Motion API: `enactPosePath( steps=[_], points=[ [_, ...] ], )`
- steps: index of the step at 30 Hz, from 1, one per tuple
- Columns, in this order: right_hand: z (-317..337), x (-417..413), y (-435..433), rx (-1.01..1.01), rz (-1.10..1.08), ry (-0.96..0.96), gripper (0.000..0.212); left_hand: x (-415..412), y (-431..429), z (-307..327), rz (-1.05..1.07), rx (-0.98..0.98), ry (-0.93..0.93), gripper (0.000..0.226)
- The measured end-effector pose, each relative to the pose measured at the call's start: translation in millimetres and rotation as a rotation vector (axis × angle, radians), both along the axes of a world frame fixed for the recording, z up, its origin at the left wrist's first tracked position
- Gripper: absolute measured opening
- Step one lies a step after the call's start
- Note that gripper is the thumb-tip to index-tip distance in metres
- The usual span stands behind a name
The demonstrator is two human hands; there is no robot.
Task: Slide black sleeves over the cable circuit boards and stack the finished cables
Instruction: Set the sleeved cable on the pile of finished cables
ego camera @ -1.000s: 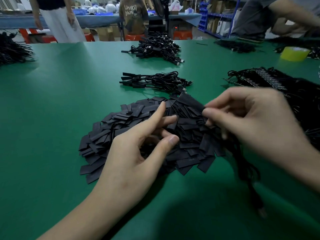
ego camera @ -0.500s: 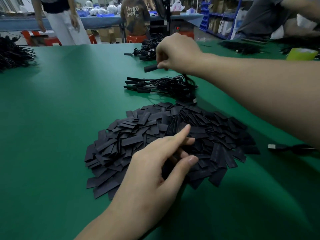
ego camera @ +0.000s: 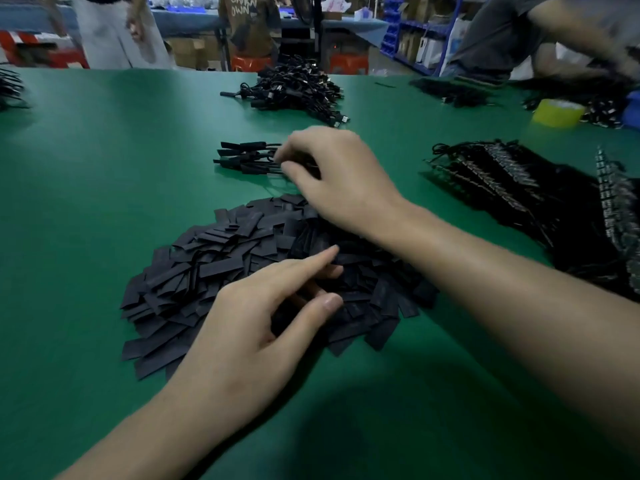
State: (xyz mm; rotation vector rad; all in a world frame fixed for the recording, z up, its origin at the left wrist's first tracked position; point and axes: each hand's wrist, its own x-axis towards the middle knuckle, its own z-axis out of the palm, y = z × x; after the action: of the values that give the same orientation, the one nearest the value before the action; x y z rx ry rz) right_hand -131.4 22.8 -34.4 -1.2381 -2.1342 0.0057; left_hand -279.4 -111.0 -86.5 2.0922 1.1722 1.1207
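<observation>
A heap of flat black sleeves (ego camera: 207,271) lies on the green table (ego camera: 104,174) in front of me. My left hand (ego camera: 263,323) rests on the heap's near side, index finger and thumb stretched out, the other fingers tucked into the sleeves. Beyond the heap is a small stack of finished cables (ego camera: 242,157). My right hand (ego camera: 339,178) reaches over the heap to that stack, its curled fingertips pinching a sleeved cable at the stack's right end. Cables with bare circuit boards (ego camera: 502,181) lie in a row at the right.
A bigger pile of black cables (ego camera: 294,91) sits farther back. A yellow tape roll (ego camera: 557,112) stands at the far right, more cables (ego camera: 8,88) at the far left. Another worker (ego camera: 502,29) sits at the far right corner; people stand behind the table.
My right hand left the sleeve heap with a cable, swung out over the far pile, and has now come down onto the small stack. My left hand stayed on the sleeves.
</observation>
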Motion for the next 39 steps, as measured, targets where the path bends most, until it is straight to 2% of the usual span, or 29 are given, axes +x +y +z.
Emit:
enactPosePath(
  steps=[5,9,14,16,18,21,25,28,33,35,37,39],
  points=[
    [-24,58,-51,-0.056,-0.118,0.033,0.017,3,-4,4,0.014,0.008,0.044,0.029],
    [-38,90,-62,-0.091,-0.277,0.037,0.025,11,-8,13,0.022,0.040,0.159,0.029],
    [-52,91,-62,-0.189,-0.275,0.031,0.029,52,10,49,-0.080,0.134,0.289,0.026],
    [-56,89,-62,-0.221,-0.294,0.109,0.024,80,25,64,-0.099,0.164,0.336,0.025],
    [-59,90,-59,-0.207,-0.346,0.234,0.023,109,44,73,-0.092,0.128,0.366,0.024],
    [-63,97,-52,-0.216,-0.408,0.143,0.039,149,74,75,-0.082,0.036,0.331,0.025],
    [-63,102,-50,-0.288,-0.495,0.175,0.021,183,104,67,-0.036,-0.075,0.289,0.025],
    [-62,100,-55,-0.236,-0.458,0.184,0.021,194,132,58,0.063,-0.287,0.207,0.032],
    [-49,107,-62,-0.165,-0.529,0.423,0.012,207,170,44,0.116,-0.700,-0.027,0.044],
    [-45,110,-63,-0.128,-0.579,0.644,0.017,217,173,42,0.114,-0.797,-0.140,0.035],
    [-43,114,-61,-0.109,-0.627,0.879,0.023,229,174,41,0.086,-0.871,-0.185,0.038],
    [-40,120,-58,-0.178,-0.671,1.106,0.024,242,172,40,0.061,-0.901,-0.210,0.038]
  ],
)
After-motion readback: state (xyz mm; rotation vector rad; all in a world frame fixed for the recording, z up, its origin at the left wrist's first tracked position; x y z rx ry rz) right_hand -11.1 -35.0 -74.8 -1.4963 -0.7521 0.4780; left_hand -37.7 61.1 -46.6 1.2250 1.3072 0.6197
